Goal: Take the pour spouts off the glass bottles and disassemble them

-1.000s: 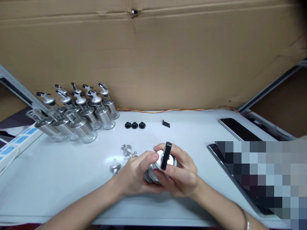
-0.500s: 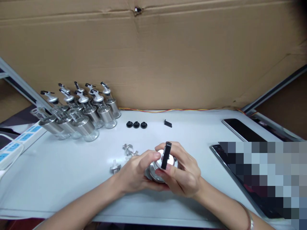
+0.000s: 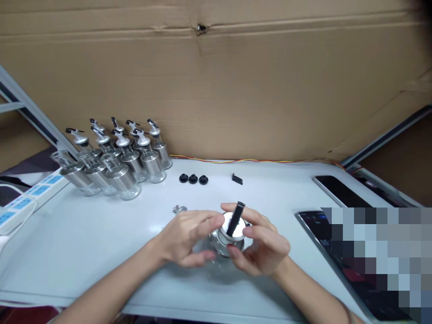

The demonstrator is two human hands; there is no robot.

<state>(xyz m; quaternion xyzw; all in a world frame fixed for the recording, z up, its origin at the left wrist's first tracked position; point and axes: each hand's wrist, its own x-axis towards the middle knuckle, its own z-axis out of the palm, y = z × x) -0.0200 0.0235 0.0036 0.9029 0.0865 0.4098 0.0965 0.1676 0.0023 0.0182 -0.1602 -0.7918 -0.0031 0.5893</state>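
You have a pale surface (image 3: 101,234) backed by a cardboard wall (image 3: 253,90), with grouped bottles (image 3: 123,180) at far left. Your capped bottle (image 3: 221,246) sits between your left hand (image 3: 189,236), fingers and thumb apart, and right hand (image 3: 265,245), fingers curved round its cap (image 3: 240,228), clamping uncertain. Long axis roughly vertical, cap up; black lever (image 3: 235,219) slants toward far right.

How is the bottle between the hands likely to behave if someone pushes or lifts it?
The bottle will probably feel stiff, as its upper body looks like shiny metal. That smooth surface may be somewhat slippery. Its round outline, seen from above, suggests it could roll if knocked over.
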